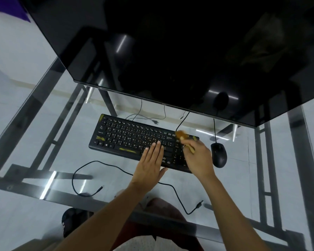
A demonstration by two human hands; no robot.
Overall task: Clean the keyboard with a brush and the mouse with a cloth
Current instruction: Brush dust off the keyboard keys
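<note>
A black keyboard point(127, 136) with yellow smudges lies on the glass desk point(43, 134). My left hand point(149, 163) rests flat on its right-middle keys, fingers together. My right hand point(197, 157) grips a small brush point(182, 135) with tan bristles, blurred by motion, over the keyboard's upper right corner. A black wired mouse point(218, 154) sits on the glass just right of the keyboard, untouched. No cloth is visible.
A large dark monitor point(170, 51) hangs over the back of the desk. A loose black cable point(116, 166) loops across the glass in front of the keyboard. The metal desk frame and white floor show through the glass. My knees are below the near edge.
</note>
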